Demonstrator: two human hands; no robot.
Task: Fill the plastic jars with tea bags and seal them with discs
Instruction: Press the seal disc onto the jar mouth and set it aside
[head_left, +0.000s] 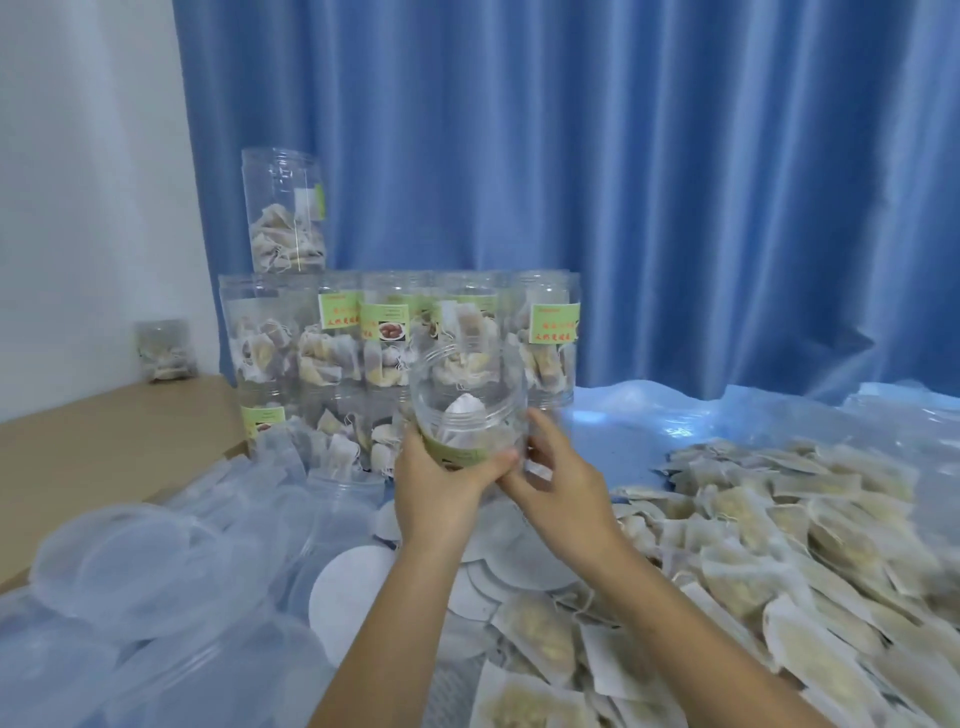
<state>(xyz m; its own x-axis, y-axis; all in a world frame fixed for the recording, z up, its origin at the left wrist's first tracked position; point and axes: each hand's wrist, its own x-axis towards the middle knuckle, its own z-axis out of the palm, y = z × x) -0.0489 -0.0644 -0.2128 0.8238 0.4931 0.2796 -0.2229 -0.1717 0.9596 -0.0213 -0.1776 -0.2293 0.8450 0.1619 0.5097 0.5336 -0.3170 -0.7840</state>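
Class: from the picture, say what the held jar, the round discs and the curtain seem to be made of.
Held jar: clear, glossy plastic; contents show through.
Round discs: matte white, thin and flat, probably paper or foam liner.
Curtain: blue woven fabric, hanging in soft folds.

A single wide-angle head-worn camera looks forward and slightly down from close above the surface (104, 441), both forearms reaching in from the bottom edge, the blue curtain (623, 182) filling the far background.

Home packing corner: blue curtain (571, 182), stacked filled jars (395, 338), heaped tea bags (779, 545).
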